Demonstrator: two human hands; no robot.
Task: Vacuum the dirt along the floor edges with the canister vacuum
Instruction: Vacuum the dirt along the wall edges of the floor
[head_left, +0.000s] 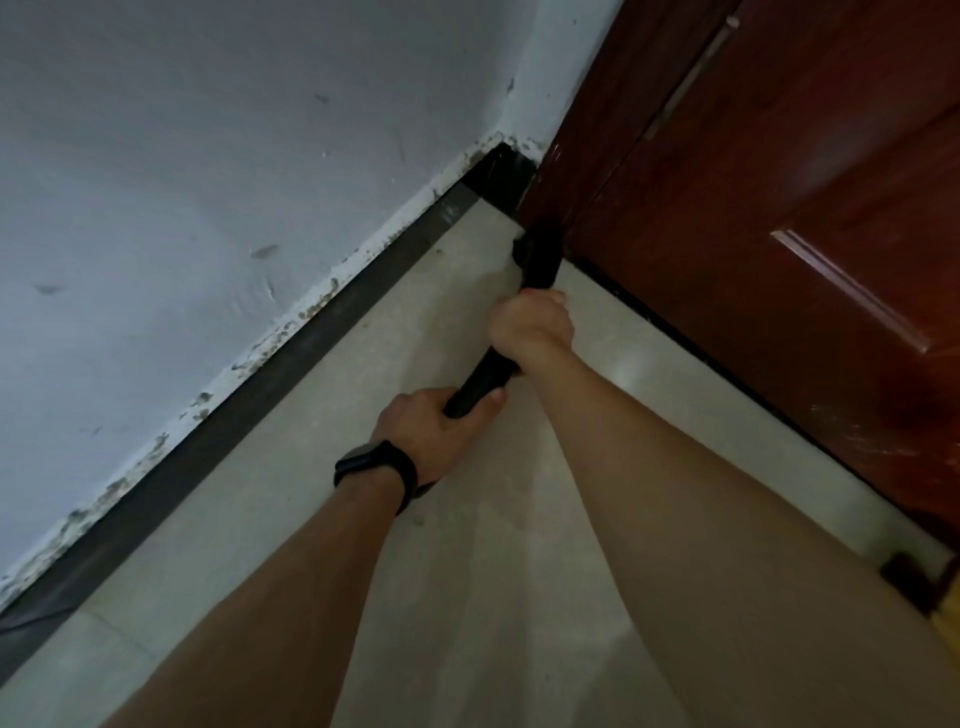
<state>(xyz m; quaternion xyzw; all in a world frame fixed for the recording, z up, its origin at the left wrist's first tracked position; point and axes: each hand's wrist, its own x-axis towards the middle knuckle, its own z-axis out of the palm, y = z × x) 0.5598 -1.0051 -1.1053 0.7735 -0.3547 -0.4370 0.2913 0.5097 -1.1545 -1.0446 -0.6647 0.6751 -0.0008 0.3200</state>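
Observation:
A black vacuum wand (537, 267) runs from my hands toward the corner where the dark baseboard (291, 358) meets the red-brown door (753, 218). Its tip lies on the pale tiled floor (467, 545) at the foot of the door frame. My right hand (530, 325) grips the wand further up, close to the tip. My left hand (434, 431), with a black watch on the wrist, grips the wand's lower end, thumb laid along it. The canister and hose are out of view.
A grey-white wall (208, 182) with chipped paint above the baseboard fills the left side. The door closes off the right side, with a dark threshold strip (727, 364) beneath it. A small dark object (914, 577) sits at the door's near end.

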